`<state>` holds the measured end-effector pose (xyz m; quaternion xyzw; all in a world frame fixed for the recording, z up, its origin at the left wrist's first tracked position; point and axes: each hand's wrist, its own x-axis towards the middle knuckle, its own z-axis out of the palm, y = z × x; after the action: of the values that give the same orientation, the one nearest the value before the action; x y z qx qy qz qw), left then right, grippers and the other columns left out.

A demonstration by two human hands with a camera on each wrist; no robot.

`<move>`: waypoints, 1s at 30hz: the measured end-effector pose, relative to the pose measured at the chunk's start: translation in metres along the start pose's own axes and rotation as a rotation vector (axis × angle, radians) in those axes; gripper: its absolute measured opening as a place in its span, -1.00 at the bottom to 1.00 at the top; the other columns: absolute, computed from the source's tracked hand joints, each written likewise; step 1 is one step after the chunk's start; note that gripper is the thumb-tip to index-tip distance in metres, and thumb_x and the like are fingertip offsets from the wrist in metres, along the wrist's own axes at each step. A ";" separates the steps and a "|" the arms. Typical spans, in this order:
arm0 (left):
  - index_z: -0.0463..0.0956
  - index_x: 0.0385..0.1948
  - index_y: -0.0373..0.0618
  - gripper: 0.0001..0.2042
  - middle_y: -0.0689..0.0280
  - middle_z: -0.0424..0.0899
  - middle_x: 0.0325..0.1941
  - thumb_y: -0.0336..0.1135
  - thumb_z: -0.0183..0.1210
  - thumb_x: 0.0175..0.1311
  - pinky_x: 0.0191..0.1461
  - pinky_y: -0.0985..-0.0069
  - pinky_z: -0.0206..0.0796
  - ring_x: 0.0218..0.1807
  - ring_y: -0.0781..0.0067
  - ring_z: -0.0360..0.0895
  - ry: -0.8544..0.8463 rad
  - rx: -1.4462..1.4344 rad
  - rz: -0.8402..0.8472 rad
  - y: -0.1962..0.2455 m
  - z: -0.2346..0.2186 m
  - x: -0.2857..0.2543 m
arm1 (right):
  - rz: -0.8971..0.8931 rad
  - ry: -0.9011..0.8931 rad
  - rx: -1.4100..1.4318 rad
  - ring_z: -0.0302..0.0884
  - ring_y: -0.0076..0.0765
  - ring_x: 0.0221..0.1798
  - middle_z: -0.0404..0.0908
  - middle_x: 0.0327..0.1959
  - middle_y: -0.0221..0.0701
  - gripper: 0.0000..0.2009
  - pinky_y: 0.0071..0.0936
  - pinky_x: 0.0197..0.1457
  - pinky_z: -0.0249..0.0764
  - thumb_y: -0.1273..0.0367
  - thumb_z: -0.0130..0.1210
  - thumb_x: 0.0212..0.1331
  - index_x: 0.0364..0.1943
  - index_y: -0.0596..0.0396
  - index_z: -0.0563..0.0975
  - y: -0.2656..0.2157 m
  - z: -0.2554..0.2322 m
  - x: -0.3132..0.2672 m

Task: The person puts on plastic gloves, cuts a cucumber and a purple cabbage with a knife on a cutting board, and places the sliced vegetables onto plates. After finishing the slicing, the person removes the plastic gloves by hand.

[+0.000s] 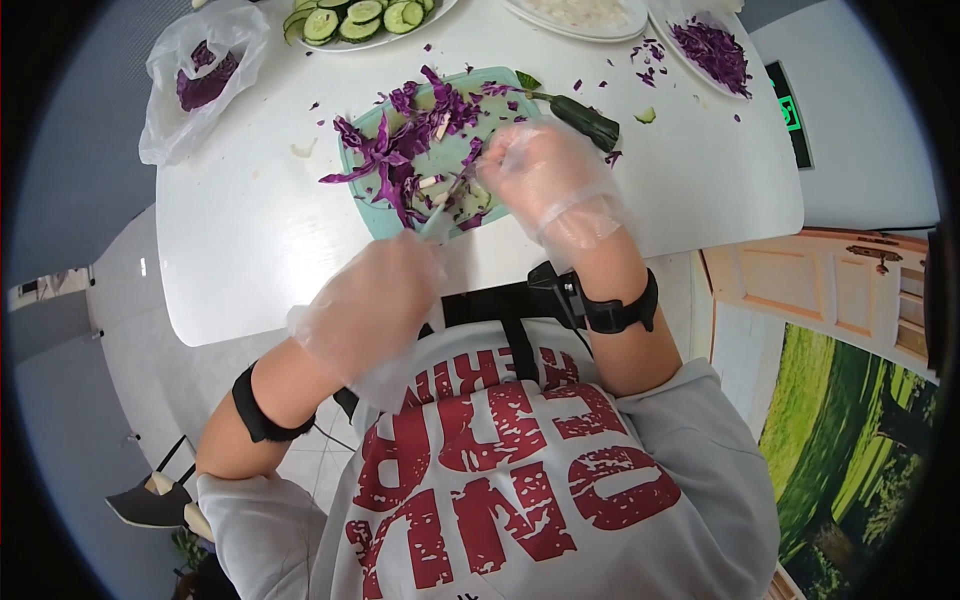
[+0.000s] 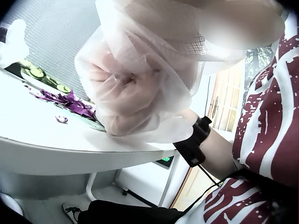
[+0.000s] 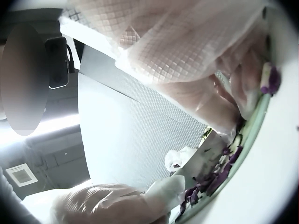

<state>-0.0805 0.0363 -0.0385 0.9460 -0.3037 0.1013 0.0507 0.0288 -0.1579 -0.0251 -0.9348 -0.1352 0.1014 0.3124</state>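
Observation:
My left hand (image 1: 378,295), in a clear plastic glove, grips the pale handle of a knife (image 3: 205,156), whose blade slants over a green cutting board (image 1: 352,165). At the blade's far end, the fingertips of my gloved right hand (image 1: 545,175) pinch close in, with the fingers curled. Shredded purple cabbage (image 1: 385,160) lies heaped over the board's left and far parts, and some hangs past its edge. Small pale and purple pieces lie near the blade. In the left wrist view, glove film and curled fingers hide the knife.
A dark green cucumber piece (image 1: 585,122) lies at the board's right side. At the back stand a plate of cucumber slices (image 1: 360,22), a plate of pale shreds (image 1: 585,15) and a plate of cabbage shreds (image 1: 715,60). A plastic bag (image 1: 165,125) holds purple cabbage on the left.

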 end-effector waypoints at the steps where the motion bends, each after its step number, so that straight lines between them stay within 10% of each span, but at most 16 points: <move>1: 0.49 -0.41 -0.17 -0.92 0.25 0.43 -0.43 -0.45 0.09 0.05 -0.36 0.43 0.35 -0.39 0.28 0.44 -0.001 0.002 -0.006 -0.001 0.000 0.004 | -0.005 -0.004 0.000 0.61 -0.02 -0.19 0.68 -0.32 -0.23 -0.77 -0.22 -0.07 0.51 0.19 0.12 0.10 -0.34 0.03 0.67 0.000 0.001 0.001; 7: 0.49 -0.41 -0.17 -0.88 0.25 0.48 -0.39 -0.43 0.10 -0.02 -0.25 0.43 0.36 -0.32 0.26 0.47 0.118 0.064 0.143 -0.010 0.007 0.020 | 0.018 0.003 0.040 0.55 -0.20 -0.44 0.63 -0.47 -0.28 -0.83 -0.35 -0.27 0.48 0.27 0.19 0.07 -0.40 0.07 0.63 0.003 0.003 0.003; 15: 0.49 -0.38 -0.19 -0.92 0.21 0.46 -0.42 -0.41 0.08 0.15 -0.30 0.41 0.37 -0.35 0.26 0.46 -0.329 0.052 0.049 -0.005 -0.005 -0.002 | 0.019 -0.030 0.032 0.60 -0.02 -0.22 0.68 -0.32 -0.25 -0.76 -0.26 -0.08 0.51 0.19 0.10 0.10 -0.34 0.02 0.67 0.003 0.000 0.003; 18: 0.49 -0.38 -0.18 -0.91 0.22 0.44 -0.43 -0.40 0.08 0.14 -0.31 0.41 0.37 -0.35 0.26 0.45 -0.031 -0.091 -0.011 -0.001 -0.002 0.000 | 0.050 -0.056 0.032 0.61 -0.03 -0.23 0.68 -0.34 -0.24 -0.77 -0.26 -0.09 0.51 0.19 0.11 0.10 -0.34 0.01 0.67 0.004 0.001 0.006; 25: 0.48 -0.40 -0.19 -0.91 0.22 0.48 -0.40 -0.41 0.08 0.07 -0.28 0.37 0.38 -0.32 0.24 0.46 0.056 -0.099 0.197 -0.017 0.006 0.023 | 0.082 -0.097 0.079 0.62 -0.04 -0.26 0.68 -0.38 -0.23 -0.79 -0.29 -0.11 0.52 0.21 0.15 0.08 -0.35 0.01 0.67 0.002 -0.002 0.005; 30: 0.50 -0.39 -0.24 -0.88 0.17 0.52 -0.37 -0.43 0.09 0.04 -0.23 0.32 0.40 -0.27 0.16 0.49 -0.316 -0.203 -0.074 -0.005 -0.006 0.002 | 0.081 -0.049 0.034 0.63 -0.06 -0.27 0.68 -0.40 -0.24 -0.80 -0.29 -0.13 0.52 0.22 0.16 0.09 -0.37 0.02 0.67 -0.005 -0.004 0.001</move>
<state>-0.0768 0.0398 -0.0325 0.9508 -0.2813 -0.0816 0.1013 0.0301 -0.1559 -0.0185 -0.9313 -0.1034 0.1391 0.3204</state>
